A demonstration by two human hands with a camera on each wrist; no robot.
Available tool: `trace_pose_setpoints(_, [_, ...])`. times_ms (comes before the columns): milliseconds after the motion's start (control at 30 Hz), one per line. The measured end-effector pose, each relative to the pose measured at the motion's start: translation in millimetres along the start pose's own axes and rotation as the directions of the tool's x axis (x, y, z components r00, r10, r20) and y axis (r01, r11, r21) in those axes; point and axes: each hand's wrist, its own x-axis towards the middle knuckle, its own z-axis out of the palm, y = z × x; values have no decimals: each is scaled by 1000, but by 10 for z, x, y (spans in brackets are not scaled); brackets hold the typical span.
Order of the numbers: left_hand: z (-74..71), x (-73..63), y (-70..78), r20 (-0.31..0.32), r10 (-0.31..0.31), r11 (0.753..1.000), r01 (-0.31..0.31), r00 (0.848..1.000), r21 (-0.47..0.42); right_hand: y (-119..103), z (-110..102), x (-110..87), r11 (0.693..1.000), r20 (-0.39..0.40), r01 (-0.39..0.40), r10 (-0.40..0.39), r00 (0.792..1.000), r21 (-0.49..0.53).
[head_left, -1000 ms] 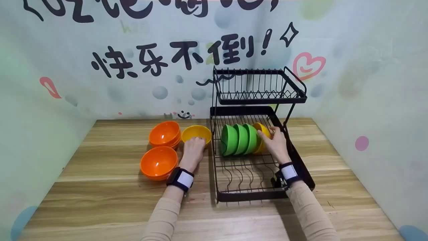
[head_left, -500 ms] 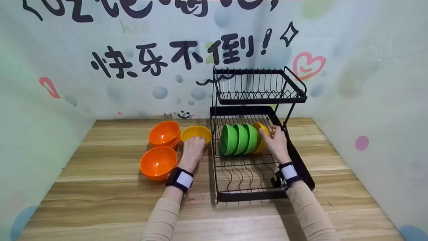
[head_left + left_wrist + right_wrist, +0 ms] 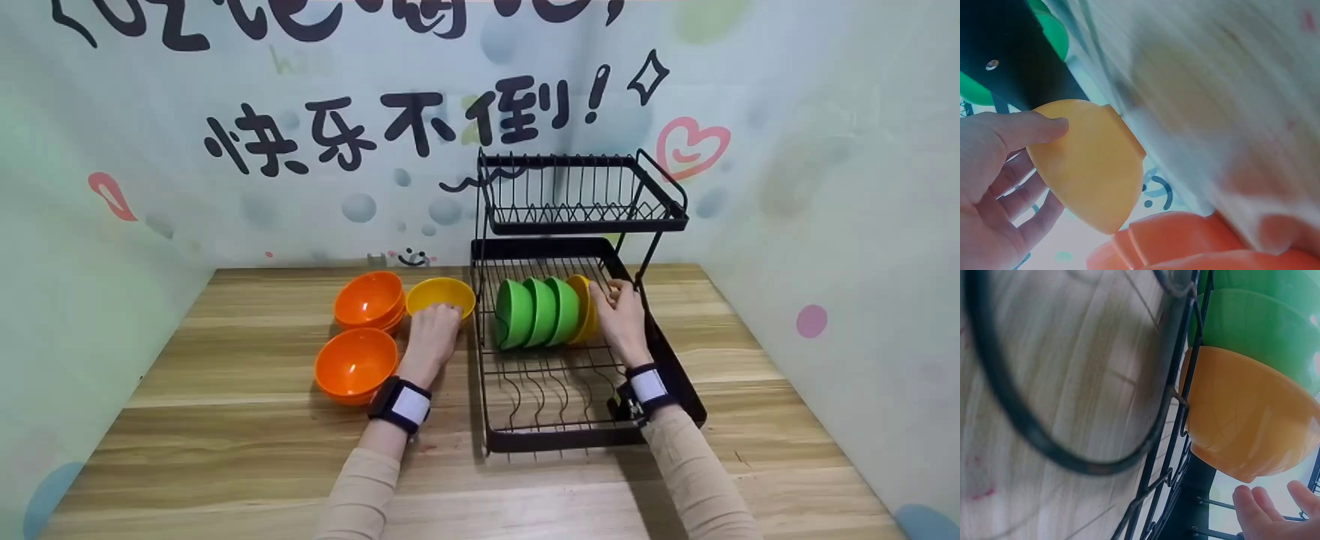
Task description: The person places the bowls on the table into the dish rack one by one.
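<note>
My left hand [image 3: 433, 334] pinches the near rim of a yellow bowl [image 3: 441, 291] left of the rack. In the left wrist view the thumb presses the outside wall of this bowl [image 3: 1089, 163], and the other fingers go behind the rim. My right hand [image 3: 622, 322] is over the right side of the lower rack, fingers loosely bent. Beside it a second yellow bowl [image 3: 586, 319] stands on edge behind three green bowls [image 3: 514, 315]. The right wrist view has a gap between those fingertips [image 3: 1244, 498] and the yellow bowl [image 3: 1252, 410].
A black two-tier dish rack [image 3: 562, 439] stands on the wooden table [image 3: 225, 450]. Its upper shelf [image 3: 585, 225] overhangs the back of the lower tier. Orange bowls [image 3: 356, 364] sit in two stacks at the left, close to the left hand. A printed wall [image 3: 337, 210] closes the back.
My right hand has let go of the yellow bowl in the rack and drawn slightly right. The left hand's yellow bowl has shifted up a little in the head view.
</note>
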Motion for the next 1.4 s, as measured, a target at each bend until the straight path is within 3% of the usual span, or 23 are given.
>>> trace_pose_setpoints(433, [-217,46,58,-56,17,1000,-17,998,4,0,-7,14,999,-49,11,-10,999,36])
trace_pose_setpoints(700, [-448,91,147,-19,13,1000,-13,1000,-4,4,-14,12,999,-56,12,-10,998,36])
trace_pose_setpoints(833, [-541,105,223,-62,42,999,-42,997,-8,4,-13,6,997,-87,37,-31,996,69])
trace_pose_setpoints(1000, [-616,103,305,-123,81,997,-80,989,13,-24,-4,-13,983,-178,126,-102,979,133])
trace_pose_setpoints(1133, [-671,96,354,-108,91,996,-90,990,16,-59,9,-34,967,-231,207,-169,958,151])
trace_pose_setpoints(1400, [-735,95,448,-104,126,992,-124,987,18,-80,29,-43,947,-279,294,-249,927,131])
